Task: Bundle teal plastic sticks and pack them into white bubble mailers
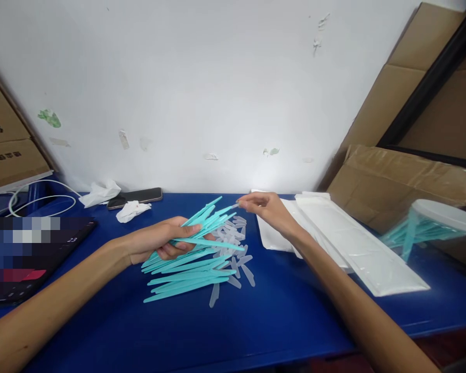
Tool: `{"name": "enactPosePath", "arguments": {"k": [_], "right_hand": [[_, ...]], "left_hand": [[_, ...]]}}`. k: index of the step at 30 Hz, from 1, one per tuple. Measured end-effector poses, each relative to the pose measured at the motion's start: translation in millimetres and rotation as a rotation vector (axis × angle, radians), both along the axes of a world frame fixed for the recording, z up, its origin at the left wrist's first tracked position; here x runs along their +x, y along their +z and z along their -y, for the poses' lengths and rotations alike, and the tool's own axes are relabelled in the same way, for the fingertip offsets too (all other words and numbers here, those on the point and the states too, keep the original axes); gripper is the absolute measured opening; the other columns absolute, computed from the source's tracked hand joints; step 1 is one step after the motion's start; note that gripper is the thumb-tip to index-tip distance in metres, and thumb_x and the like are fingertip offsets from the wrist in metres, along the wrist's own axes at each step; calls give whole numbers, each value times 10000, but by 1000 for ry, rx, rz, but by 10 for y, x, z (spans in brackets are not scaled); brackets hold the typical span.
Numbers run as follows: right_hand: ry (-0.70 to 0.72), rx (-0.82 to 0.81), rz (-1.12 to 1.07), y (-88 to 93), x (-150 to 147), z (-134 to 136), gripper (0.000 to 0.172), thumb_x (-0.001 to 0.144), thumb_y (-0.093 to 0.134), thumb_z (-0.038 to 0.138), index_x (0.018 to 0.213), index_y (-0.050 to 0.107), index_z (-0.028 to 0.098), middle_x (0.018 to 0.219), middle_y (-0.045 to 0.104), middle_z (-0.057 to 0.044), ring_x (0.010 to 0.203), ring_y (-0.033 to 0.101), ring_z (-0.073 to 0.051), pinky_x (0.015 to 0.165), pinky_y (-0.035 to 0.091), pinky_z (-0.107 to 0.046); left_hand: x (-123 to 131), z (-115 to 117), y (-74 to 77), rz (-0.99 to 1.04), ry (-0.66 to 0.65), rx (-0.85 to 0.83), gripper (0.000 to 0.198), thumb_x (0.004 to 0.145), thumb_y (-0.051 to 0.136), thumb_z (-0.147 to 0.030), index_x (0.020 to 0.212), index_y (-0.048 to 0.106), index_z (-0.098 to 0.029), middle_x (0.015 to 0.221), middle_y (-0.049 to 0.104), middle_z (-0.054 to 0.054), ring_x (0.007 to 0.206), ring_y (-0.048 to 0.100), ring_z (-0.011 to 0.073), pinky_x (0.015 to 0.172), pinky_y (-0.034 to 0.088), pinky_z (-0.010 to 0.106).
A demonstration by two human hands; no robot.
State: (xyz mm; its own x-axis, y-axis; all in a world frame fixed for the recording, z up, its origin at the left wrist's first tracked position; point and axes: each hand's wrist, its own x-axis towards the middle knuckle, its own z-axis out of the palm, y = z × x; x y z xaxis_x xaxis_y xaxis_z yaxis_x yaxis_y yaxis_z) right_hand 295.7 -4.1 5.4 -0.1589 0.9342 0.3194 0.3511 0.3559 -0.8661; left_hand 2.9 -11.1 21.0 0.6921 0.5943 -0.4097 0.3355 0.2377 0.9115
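Observation:
My left hand [174, 239] is closed around a fanned bunch of turquoise eyebrow razors [204, 224], their ends pointing up and right. With thumb and fingertips, my right hand [262, 204] pinches a small translucent blade cap [235, 205] at the end of one razor in the bunch. Whether that cap is fully seated on the razor I cannot tell. Below the left hand, more turquoise razors [186, 282] lie side by side on the blue table [202, 336]. A loose pile of translucent caps [238, 233] spreads to the right of them.
White plastic packets [357, 243] lie on the right, beside a clear tub [423, 228] of turquoise razors. Cardboard boxes [407, 176] stand behind. At the left are a tablet [39, 259], a white cable [42, 181], a phone [143, 195] and crumpled tissues [132, 211].

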Motion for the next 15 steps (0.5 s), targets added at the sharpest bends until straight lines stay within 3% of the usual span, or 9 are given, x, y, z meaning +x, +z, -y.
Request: {"name": "enactPosePath", "arguments": {"k": [5,11,13,15], "right_hand": [[102,-88,227,-130,-53,-11,188,820,698,342,946,777,227,881,782,-37,839,713,-192,784,526,-308],[-26,15,341,-145,-52,-18,227,880,610,395,915,779,247,910,775,-18,786,664,-172,715,482,-290],[-63,41,340,-130,-52,-13,250,904,570,379,879,781,247,894,774,-12,763,652,-164,714,473,-288],[-73,50,328,-120,-62,-5,254,906,559,364,864,780,244,873,772,-9,752,647,-163,705,468,-283]], "left_hand": [[-11,-59,-57,49,58,113,423,882,609,-565,738,469,-192,663,258,-62,514,103,68,422,87,220],[-59,-131,-32,-7,129,242,454,880,542,-648,905,539,-195,675,233,-69,512,129,75,438,119,225],[-106,-198,-44,-68,149,351,488,888,483,-684,899,525,-198,659,238,-72,499,159,79,444,143,230],[-167,-289,-78,-207,165,562,507,906,393,-704,875,500,-209,626,275,-68,477,230,91,449,195,238]]}}
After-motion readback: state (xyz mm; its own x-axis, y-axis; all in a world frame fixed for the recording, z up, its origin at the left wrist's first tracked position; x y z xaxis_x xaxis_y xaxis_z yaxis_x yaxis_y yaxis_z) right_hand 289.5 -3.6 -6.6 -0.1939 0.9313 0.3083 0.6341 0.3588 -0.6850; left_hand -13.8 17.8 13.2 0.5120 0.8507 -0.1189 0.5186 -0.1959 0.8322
